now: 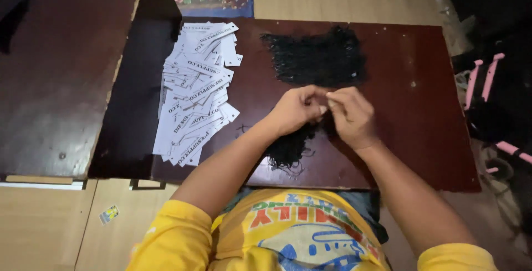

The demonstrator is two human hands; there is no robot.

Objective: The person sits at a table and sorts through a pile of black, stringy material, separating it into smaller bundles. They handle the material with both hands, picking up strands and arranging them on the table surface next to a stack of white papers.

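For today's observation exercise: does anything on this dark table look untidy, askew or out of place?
Mildly, yes. The white paper tags lie in a loose, fanned heap at the table's left, overlapping at odd angles. A few black strings stray toward the near table edge below the left hand and right hand. Nothing looks damaged.

A loose heap of white paper tags [195, 91] lies on the left part of the dark red-brown surface [410, 116]. They are narrow rectangular strips with dark print, overlapping at many angles (the top ones fan toward the far edge), and the heap runs from the far side almost to the near edge. On the pale floor [50, 226] below the surface's left corner lies one small card [109, 214], blue and yellow, tilted.
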